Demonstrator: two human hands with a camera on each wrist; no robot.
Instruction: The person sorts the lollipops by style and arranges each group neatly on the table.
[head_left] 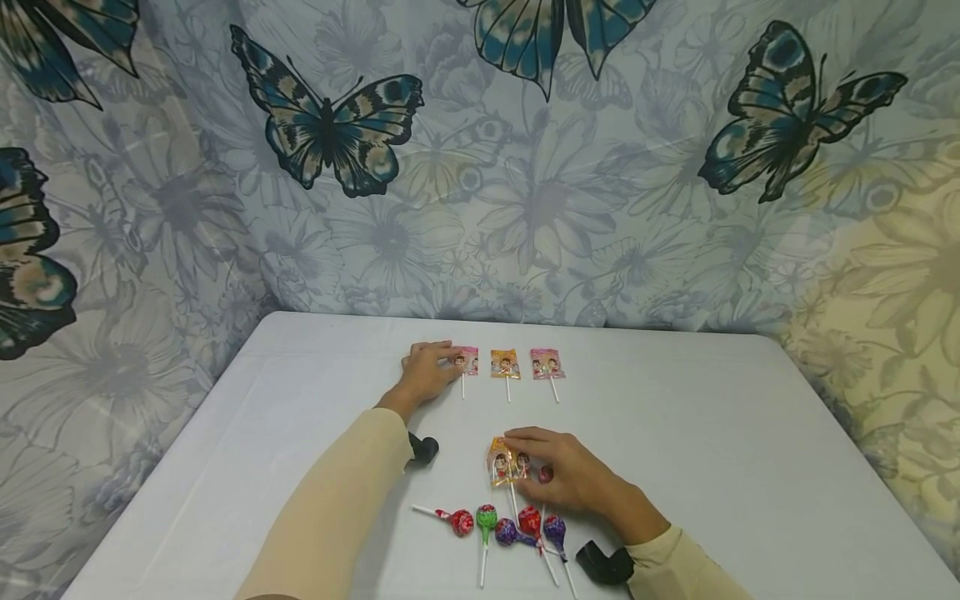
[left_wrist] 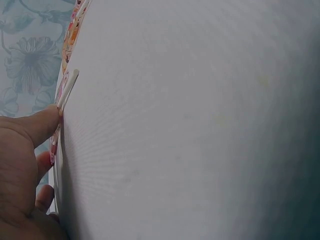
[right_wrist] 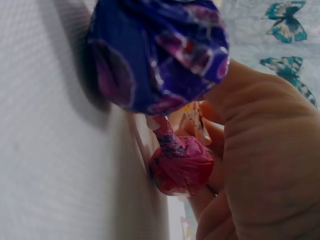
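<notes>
In the head view my left hand (head_left: 426, 375) is at the far row, its fingers on the left edge of a flat pink-wrapped lollipop (head_left: 469, 361). The left wrist view shows the thumb pressing the wrapper near the stick (left_wrist: 69, 89), fingers at the other side. My right hand (head_left: 573, 468) pinches a flat orange-wrapped lollipop (head_left: 499, 463) at its right side, the stick pointing toward me. Under that hand lies a dark red round lollipop (head_left: 545, 473). A purple round lollipop (right_wrist: 160, 55) looms close in the right wrist view.
Beside the left hand lie an orange-wrapped lollipop (head_left: 505, 363) and another pink-wrapped one (head_left: 547, 363). Nearer me are round lollipops: red (head_left: 461, 522), green (head_left: 487, 517), purple (head_left: 506, 532), red (head_left: 529, 520), and purple (head_left: 555, 529). All rest on the white table (head_left: 675, 400), before a butterfly-patterned backdrop (head_left: 540, 208).
</notes>
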